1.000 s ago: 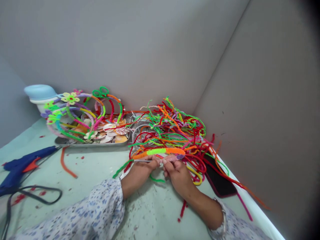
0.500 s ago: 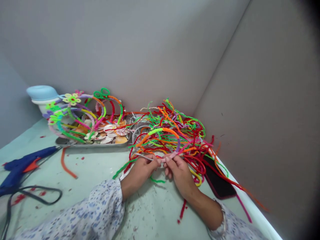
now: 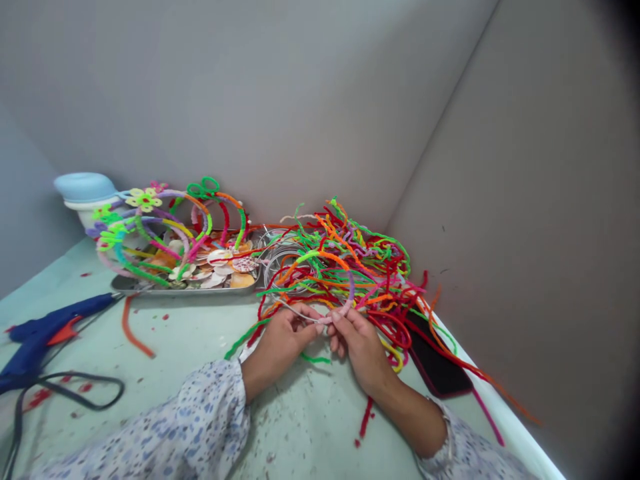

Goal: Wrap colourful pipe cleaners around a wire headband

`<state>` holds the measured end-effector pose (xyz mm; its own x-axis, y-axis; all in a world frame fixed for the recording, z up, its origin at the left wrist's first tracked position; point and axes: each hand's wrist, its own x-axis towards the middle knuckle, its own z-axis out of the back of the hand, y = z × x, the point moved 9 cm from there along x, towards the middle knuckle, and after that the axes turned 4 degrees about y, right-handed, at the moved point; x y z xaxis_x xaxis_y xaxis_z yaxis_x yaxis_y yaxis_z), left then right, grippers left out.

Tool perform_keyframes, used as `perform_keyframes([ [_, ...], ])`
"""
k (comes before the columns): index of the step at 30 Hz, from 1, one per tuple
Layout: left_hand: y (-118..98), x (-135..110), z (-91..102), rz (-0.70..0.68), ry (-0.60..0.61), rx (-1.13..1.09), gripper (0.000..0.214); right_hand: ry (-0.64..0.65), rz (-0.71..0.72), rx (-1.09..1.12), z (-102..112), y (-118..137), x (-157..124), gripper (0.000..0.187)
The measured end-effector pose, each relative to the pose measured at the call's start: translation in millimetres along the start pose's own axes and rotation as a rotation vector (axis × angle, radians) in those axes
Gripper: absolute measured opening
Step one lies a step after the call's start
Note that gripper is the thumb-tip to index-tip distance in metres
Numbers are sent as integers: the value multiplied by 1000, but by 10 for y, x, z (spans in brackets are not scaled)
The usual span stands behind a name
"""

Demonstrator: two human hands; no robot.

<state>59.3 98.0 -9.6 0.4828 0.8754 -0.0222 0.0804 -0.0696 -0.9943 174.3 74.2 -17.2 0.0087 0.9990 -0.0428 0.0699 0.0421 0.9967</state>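
- Head view: looks like wrapping a pink pipe cleaner (image 3: 346, 307) onto a wire hoop (image 3: 334, 257), held just in front of the tangled pile (image 3: 373, 245).
- Left hand (image 3: 286, 333) pinches the bare wire (image 3: 287, 306), right hand (image 3: 361, 343) pinches the pink.
- Next wrap probably needs a steady left, snug right twist.
- Versus a second ago, hoop's tipped up, not edge-on.

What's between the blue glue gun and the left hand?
In the head view: a bent orange fuzzy stick, red specks, then a green one and a red one by the left hand.
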Motion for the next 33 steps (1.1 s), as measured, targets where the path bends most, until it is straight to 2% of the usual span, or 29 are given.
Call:
perform_keyframes([
  [10,-53,-23,-19,-6,-11,-34,22,5,-1,6,-9,3,-4,28],
  [16,-81,-50,8,45,-55,-9,25,8,7,-28,-15,10,-17,27],
  [25,-39,-62,67,111,-96,9,17,18,40,-61,-29,14,-19,25],
  [29,-71,-48,9,55,-35,-1,18,13,23,3,-12,6,-16,24],
  [33,-89,-40,-104,-12,87,-15,22,-11,21,201,42,-47,15,22],
])
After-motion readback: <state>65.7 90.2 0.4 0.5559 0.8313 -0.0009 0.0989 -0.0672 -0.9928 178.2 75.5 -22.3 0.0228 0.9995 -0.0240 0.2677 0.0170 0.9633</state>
